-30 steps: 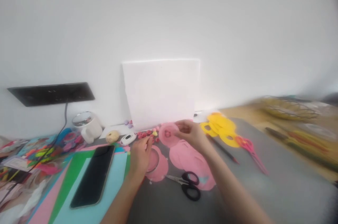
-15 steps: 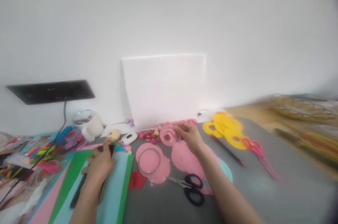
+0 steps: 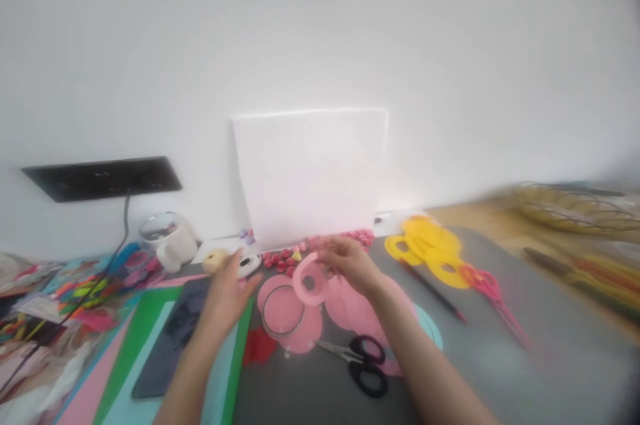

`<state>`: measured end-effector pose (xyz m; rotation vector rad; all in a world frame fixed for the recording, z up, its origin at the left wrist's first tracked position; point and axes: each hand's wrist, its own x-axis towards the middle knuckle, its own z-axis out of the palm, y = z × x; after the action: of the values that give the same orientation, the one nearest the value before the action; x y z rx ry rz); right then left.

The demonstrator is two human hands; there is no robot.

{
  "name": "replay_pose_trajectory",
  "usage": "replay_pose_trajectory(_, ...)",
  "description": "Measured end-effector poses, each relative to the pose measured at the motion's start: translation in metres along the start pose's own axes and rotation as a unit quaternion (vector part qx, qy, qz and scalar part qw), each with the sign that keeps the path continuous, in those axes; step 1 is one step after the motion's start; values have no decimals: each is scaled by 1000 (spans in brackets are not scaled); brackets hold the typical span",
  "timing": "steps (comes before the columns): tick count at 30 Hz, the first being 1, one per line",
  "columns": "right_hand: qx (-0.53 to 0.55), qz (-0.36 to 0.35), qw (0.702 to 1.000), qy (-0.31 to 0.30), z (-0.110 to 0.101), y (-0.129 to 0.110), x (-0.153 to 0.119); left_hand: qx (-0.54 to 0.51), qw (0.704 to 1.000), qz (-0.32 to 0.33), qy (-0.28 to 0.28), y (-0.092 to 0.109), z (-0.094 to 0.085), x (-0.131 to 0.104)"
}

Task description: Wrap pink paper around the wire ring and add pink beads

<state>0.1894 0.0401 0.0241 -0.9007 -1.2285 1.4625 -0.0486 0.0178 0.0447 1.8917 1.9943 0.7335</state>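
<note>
My right hand [image 3: 350, 263] pinches a pink paper ring [image 3: 296, 283] at its upper right edge, holding it up over the mat. To its left, my left hand [image 3: 227, 295] is in the air with thumb and fingers apart and nothing in it. Below and left of that hand lies a dark phone [image 3: 167, 351] on a stack of coloured paper [image 3: 240, 361]. Pink paper circles [image 3: 305, 335] with a thin round hoop [image 3: 263, 310] on top lie under the ring. Black-handled scissors [image 3: 369, 381] rest in front of more pink circles [image 3: 367, 308].
Yellow paper rings [image 3: 433, 241], a dark pencil [image 3: 435, 293] and pink scissors [image 3: 493, 290] lie on the right of the grey mat [image 3: 500, 371]. A white board [image 3: 310, 175] leans on the wall. Small red pieces [image 3: 283, 259] and a white mug [image 3: 175, 245] stand behind.
My left hand has lifted off the phone and moved right, leaving the phone on the paper stack. My right hand has brought the pink ring slightly left and toward me.
</note>
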Motion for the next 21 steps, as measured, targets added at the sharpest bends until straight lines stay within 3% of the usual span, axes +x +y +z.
replay_pose_trajectory(1, -17, -1, 1000, -6, 3, 1, 1, -143, 989, 13, -38, 12, 6, 0)
replay_pose_trajectory(2, -30, 0, 999, -14, 6, 1, 2, -267, 959, 18, -90, 23, 13, 0)
replay_pose_trajectory(3, -40, 2, 999, -21, 9, 2, 2, -349, 927, 14, -138, 33, 20, 0)
replay_pose_trajectory(5, -45, 8, 998, -37, 12, 3, 3, -418, 891, 1, -174, 47, 34, 0)
replay_pose_trajectory(9, -33, 22, 998, -46, 12, 11, 4, -451, 884, -23, -125, 45, 56, 2)
replay_pose_trajectory(13, -23, 20, 1000, 5, 8, 21, 6, -511, 855, -59, -60, 36, 63, 1)
replay_pose_trajectory(16, 3, 13, 999, 51, 8, 24, 6, -503, 857, -62, -95, 37, 59, -1)
replay_pose_trajectory(19, -23, 20, 999, 32, 10, 25, 4, -463, 874, -47, -139, 39, 55, -3)
replay_pose_trajectory(21, -48, 25, 998, 11, 13, 26, 2, -443, 886, -36, -131, 37, 56, -3)
